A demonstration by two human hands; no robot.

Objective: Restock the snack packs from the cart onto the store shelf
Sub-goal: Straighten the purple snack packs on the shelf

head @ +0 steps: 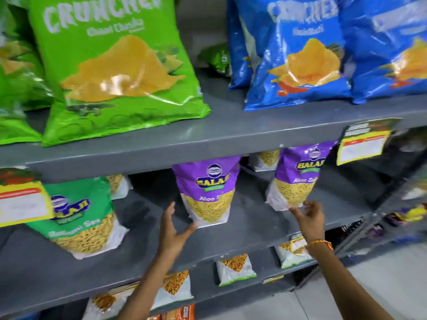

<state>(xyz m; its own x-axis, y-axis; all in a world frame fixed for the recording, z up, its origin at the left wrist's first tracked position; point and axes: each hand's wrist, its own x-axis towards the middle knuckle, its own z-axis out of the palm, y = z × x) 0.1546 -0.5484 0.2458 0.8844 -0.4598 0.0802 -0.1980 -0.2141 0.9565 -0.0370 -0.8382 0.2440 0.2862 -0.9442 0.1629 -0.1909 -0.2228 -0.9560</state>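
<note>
Two purple snack packs stand upright on the grey middle shelf (254, 225). My left hand (173, 229) is open, fingers spread, its thumb touching the lower left corner of the middle purple pack (208, 195). My right hand (309, 218) reaches the bottom edge of the right purple pack (298, 179), fingertips touching its lower corner without a full grip. A green sev pack (80, 215) stands further left on the same shelf. The cart is out of view.
The shelf above holds large green chip bags (115, 65) and blue chip bags (300, 54). Yellow price tags (362, 144) hang from the shelf edges. Small white packs (235, 269) sit on the lower shelf. Pale floor shows at bottom right.
</note>
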